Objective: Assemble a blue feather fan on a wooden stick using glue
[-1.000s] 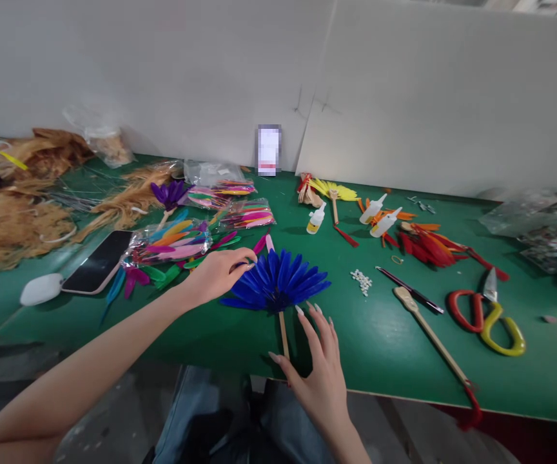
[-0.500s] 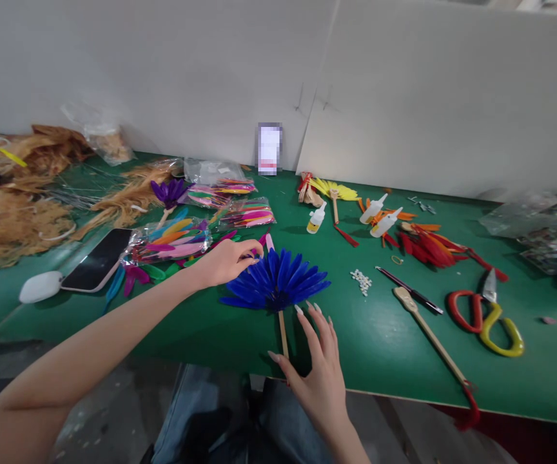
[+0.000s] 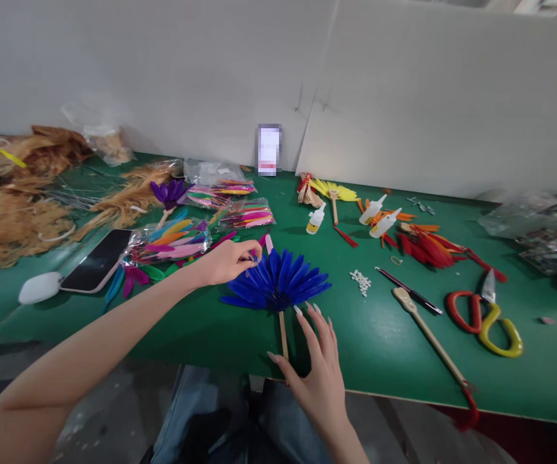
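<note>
A blue feather fan lies on the green table, feathers spread away from me and its wooden handle toward me. My left hand is over the fan's upper left edge, thumb and fingers pinched together at the tips of the blue feathers. A dark bluish bit shows between these fingertips. Beside the handle, my right hand rests with fingers spread, thumb near the stick and fingertips just below the right-hand feathers. It holds nothing.
Scissors, a pen, a bare wooden handle and white beads lie to the right. Glue bottles and a yellow fan stand farther back. Bagged feathers and a phone are left.
Almost nothing differs. The fingers of my left hand have shifted slightly at the feather tips; my right hand stays beside the handle.
</note>
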`<state>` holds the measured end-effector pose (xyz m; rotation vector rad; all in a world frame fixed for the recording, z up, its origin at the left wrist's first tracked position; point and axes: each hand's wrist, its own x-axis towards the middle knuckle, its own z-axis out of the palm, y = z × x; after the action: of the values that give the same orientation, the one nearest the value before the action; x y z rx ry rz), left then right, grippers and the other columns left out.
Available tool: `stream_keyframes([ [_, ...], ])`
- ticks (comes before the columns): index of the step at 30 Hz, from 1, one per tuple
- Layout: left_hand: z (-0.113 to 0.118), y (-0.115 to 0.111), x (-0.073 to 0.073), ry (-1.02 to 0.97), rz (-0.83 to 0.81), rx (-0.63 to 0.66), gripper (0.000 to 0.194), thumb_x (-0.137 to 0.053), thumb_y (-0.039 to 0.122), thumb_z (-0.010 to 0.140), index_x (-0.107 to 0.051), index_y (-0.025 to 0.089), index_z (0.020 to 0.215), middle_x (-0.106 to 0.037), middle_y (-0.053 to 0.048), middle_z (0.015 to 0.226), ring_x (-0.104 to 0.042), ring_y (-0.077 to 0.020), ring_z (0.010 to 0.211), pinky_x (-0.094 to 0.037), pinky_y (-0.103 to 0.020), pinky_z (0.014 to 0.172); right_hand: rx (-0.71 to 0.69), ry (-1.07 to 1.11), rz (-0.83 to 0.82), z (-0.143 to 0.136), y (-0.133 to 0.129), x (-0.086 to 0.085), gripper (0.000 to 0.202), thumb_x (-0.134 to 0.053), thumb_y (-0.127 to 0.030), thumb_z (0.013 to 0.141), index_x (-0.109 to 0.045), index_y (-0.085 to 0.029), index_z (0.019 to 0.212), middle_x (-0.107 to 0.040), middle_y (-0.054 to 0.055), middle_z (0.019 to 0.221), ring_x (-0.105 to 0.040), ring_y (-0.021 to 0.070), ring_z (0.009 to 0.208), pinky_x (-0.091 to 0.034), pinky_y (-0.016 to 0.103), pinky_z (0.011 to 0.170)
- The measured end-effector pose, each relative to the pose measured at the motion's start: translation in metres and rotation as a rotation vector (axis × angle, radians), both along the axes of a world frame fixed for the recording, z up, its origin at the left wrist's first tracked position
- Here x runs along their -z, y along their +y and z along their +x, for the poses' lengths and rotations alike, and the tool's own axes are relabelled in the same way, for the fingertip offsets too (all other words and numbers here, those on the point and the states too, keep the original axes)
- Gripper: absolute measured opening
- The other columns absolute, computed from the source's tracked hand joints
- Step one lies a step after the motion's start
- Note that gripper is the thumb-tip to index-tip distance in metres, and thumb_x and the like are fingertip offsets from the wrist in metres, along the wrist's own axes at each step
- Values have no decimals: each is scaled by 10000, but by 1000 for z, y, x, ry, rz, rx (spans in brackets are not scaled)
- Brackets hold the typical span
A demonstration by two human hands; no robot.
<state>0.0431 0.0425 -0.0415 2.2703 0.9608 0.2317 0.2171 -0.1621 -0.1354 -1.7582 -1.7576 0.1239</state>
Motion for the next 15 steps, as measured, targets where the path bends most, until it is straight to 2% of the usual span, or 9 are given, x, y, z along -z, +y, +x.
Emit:
stream_keyframes([
  [5,-2,0,0,-21,-20,-13,123,-516,258,839,-530,196,944,-677,12,655,-609,-139,592,-435,-238,607,2,-7,11,0,0,0,662,-585,-453,837,-320,-229,1401,-380,136,1423,-334,331,1340,-348,602,1032],
  [15,-5,-3,0,-79,-47,-50,128,-534,270,820,-535,200,928,-699,6,696,-589,-121,551,-433,-237,589,-2,-11,15,0,1,0,658,-584,-448,838,-321,-227,1399,-383,136,1420,-335,327,1339,-350,600,1030],
])
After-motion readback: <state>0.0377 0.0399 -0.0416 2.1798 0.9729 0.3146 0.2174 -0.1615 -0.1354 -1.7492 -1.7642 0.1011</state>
